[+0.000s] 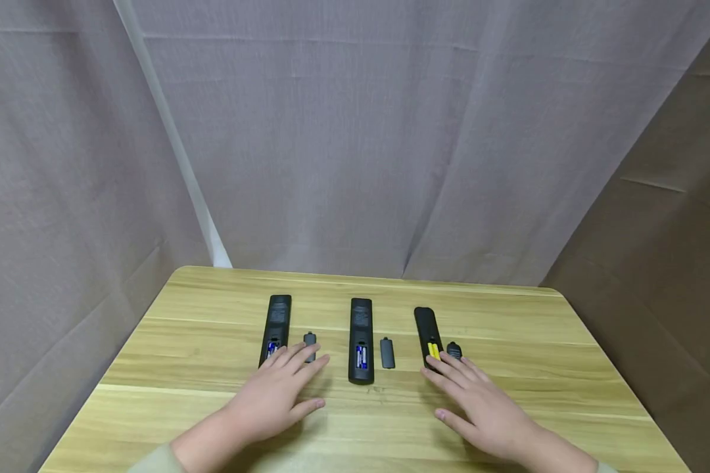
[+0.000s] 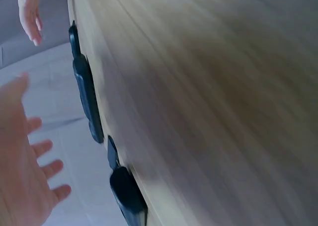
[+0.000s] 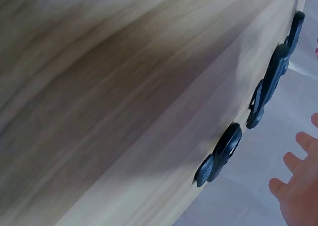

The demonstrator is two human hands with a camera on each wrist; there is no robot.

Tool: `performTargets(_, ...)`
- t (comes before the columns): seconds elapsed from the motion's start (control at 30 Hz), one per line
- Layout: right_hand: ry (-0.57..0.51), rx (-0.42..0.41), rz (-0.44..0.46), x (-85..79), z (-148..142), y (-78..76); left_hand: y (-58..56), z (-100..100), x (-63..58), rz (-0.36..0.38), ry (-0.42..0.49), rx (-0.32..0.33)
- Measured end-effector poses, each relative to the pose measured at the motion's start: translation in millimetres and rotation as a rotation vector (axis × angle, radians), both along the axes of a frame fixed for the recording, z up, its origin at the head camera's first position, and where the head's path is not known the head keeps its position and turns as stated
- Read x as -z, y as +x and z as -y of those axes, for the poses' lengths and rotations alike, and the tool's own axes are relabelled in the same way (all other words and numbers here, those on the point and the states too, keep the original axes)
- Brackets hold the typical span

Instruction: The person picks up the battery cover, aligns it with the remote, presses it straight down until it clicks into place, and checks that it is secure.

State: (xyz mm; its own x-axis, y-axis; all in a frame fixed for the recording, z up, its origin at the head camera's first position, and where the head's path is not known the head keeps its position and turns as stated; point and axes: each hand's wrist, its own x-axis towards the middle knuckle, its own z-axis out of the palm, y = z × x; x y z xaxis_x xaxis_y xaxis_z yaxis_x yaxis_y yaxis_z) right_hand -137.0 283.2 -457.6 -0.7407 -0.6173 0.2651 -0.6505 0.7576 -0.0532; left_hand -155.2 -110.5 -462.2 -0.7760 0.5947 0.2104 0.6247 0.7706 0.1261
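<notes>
- Wood-grain tabletop (image 1: 378, 433), rounded far corners; wood surface extends around the middle remote control (image 1: 361, 328), creased grey fabric (image 1: 331, 151) beyond far edge.
- Middle remote control: long, black, back up, blue batteries (image 1: 362, 357) showing; flat grey cover (image 1: 387, 353) just right.
- Left of it: left remote control (image 1: 279, 318); left hand (image 1: 275, 397) hovers at its near end, fingers spread.
- Right of it: slimmer, angled right remote control (image 1: 426, 323), yellow batteries (image 1: 434, 351); right hand (image 1: 482, 404) hovers at near end, fingers slightly spread.

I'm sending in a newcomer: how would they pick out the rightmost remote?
On the wooden table, three black remotes lie in a row. Of the three, the rightmost remote lies nearest the right hand. It alone shows yellow batteries; the other two show blue batteries.
</notes>
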Motion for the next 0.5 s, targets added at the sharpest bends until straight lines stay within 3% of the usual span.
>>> performTargets(0.27,-0.059,0.054,0.019,3.7,-13,-8.1,-6.1,-26,-4.8,0.008,0.09,-0.105)
performTargets(0.5,-0.09,0.105,0.004,6.3,-24,-18.2,-12.5,-49,-9.3,0.039,0.163,-0.142)
